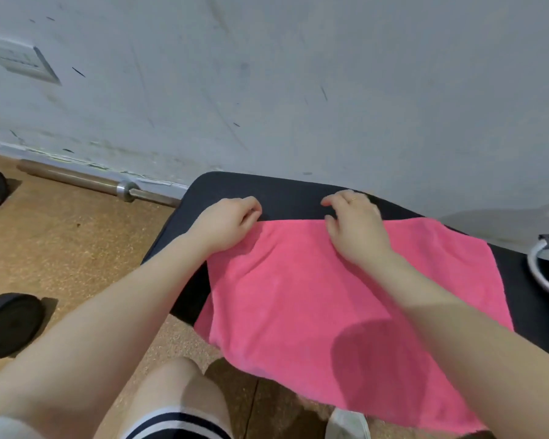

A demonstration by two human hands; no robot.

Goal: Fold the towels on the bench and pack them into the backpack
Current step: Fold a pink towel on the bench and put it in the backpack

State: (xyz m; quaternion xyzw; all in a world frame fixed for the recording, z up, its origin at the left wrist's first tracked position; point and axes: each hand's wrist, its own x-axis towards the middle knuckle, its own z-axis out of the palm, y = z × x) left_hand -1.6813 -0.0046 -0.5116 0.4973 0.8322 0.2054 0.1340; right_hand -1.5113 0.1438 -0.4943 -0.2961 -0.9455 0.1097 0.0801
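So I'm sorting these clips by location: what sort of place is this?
Probably a gym or home workout room: a padded black bench, a steel barbell lying by the wall, and black weights on the floor.

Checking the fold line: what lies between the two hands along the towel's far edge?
In the head view, only the pink towel's far edge and bare black bench padding lie between the left hand and right hand.

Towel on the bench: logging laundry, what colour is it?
Plain pink towel, clearest in the head view.
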